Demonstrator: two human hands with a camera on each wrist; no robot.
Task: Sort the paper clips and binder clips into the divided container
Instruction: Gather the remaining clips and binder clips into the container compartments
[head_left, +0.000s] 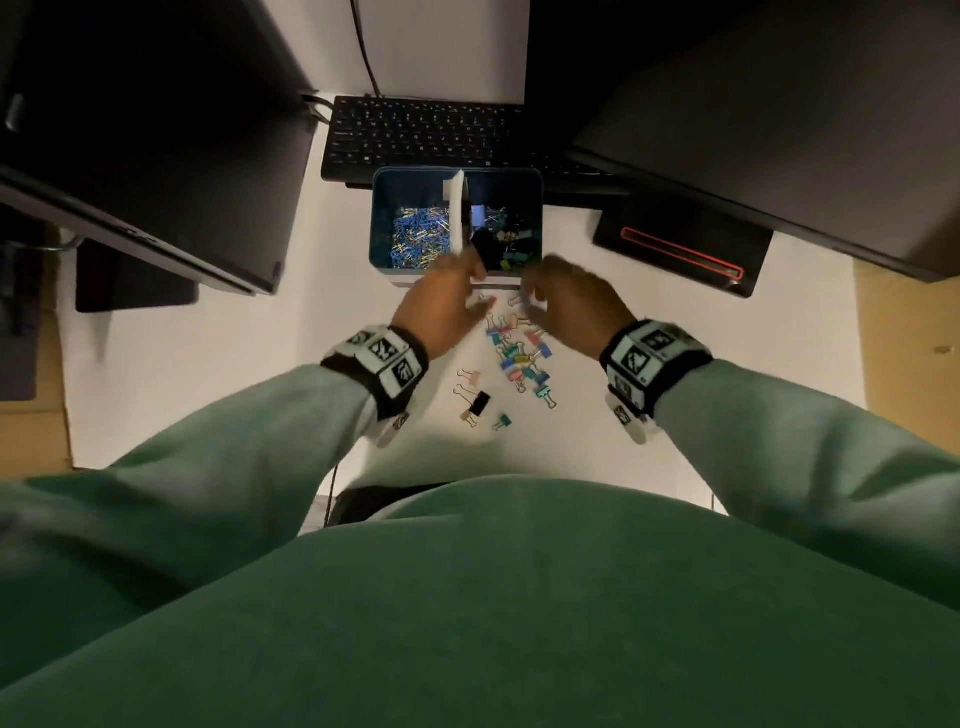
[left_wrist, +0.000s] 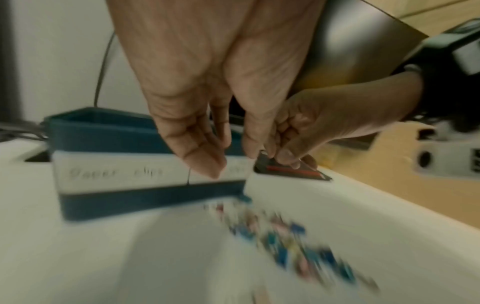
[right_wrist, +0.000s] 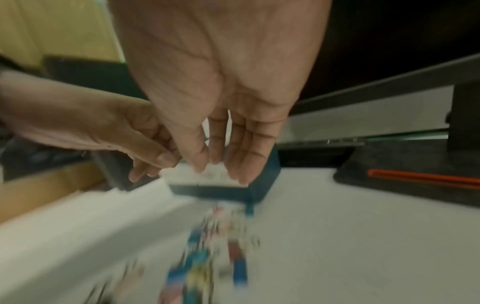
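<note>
A blue divided container (head_left: 387, 260) stands on the white desk with a white divider (head_left: 457, 213). Its left half holds paper clips (head_left: 421, 234) and its right half holds binder clips (head_left: 506, 241). A pile of coloured binder clips (head_left: 519, 358) lies in front of it. My left hand (head_left: 467, 291) hovers at the container's front rim, fingers loosely curled and holding nothing. My right hand (head_left: 540, 296) hangs just right of it above the pile's far end, fingers relaxed and empty. The wrist views show the left hand (left_wrist: 231, 160), the right hand (right_wrist: 221, 170) and the blurred pile (left_wrist: 285, 240).
A black keyboard (head_left: 421, 135) lies behind the container. Dark monitors rise at the left (head_left: 156, 156) and right (head_left: 779, 104), with a red-striped base (head_left: 680, 249) to the right. A black binder clip (head_left: 480, 402) and a few strays lie nearer my body.
</note>
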